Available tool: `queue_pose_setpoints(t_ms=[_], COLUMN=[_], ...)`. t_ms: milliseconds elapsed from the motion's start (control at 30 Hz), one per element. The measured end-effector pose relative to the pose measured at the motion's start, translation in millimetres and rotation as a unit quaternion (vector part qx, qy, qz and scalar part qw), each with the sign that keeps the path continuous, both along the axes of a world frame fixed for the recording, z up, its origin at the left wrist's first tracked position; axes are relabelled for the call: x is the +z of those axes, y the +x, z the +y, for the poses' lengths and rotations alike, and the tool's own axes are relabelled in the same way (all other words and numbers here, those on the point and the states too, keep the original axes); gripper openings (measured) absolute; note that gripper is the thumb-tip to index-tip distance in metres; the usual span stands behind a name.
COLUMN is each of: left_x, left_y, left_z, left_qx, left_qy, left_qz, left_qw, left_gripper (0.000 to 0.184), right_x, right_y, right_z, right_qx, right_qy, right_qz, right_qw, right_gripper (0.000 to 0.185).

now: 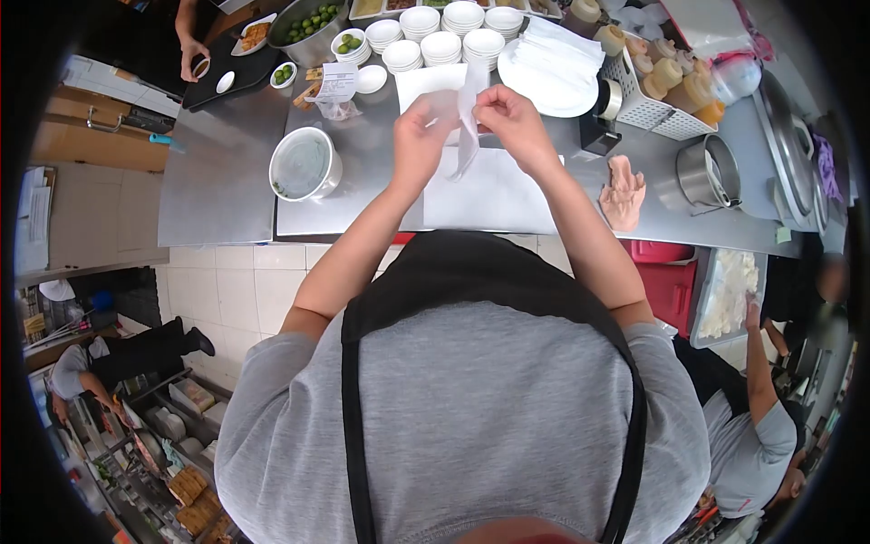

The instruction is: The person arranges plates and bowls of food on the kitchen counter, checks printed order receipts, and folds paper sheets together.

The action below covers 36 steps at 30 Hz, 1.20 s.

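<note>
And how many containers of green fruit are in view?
3: the metal pot at the back, the white bowl just to its right, and the small dish in front of the pot. Others may be hidden.

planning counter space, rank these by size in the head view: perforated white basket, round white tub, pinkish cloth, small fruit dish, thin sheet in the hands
1. perforated white basket
2. round white tub
3. pinkish cloth
4. small fruit dish
Not ranked: thin sheet, its full outline unclear.
</note>
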<state>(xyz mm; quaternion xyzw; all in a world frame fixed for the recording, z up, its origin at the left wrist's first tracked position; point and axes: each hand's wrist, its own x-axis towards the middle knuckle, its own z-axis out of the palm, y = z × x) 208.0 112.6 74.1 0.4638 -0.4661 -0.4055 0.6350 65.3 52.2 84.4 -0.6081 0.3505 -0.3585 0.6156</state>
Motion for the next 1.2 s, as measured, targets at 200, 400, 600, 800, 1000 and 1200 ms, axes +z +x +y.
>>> queue_pose_setpoints(t_ms=[200,400,600,800,1000,1200], left_x=[10.8,20.7,17.6,9.3,2.2,0.5], left_y=[2.2,3.3,4.8,3.5,8.1,9.4], left_z=[10.9,18.8,22.6,25.5,24.5,24.9], left_qx=[-0.003,0.002,-0.012,-0.035,-0.051,-0.066], left_qy=[0.03,0.049,0.074,0.065,0.091,0.102], left_qz=[0.099,0.11,0.075,0.097,0.139,0.132], left_qw=[0.995,0.993,0.994,0.993,0.985,0.984], left_gripper=[0.015,0.02,0.011,0.008,0.015,0.016], right_x=[-14.6,-15.0,-5.2,-10.1,-15.1,-20.1], right_y=[1.0,8.2,11.2,8.7,8.1,8.2], right_z=[4.9,16.6,27.8,31.4,33.5,32.6], right_qx=[-0.007,-0.063,-0.023,-0.027,-0.031,-0.031], right_qy=[-0.029,-0.14,-0.028,-0.035,0.008,0.013], right_qz=[-0.003,0.068,-0.048,-0.074,-0.091,-0.096], right_qw=[1.0,0.986,0.998,0.996,0.995,0.995], right_gripper=[0.018,0.016,0.009,0.01,0.011,0.012])
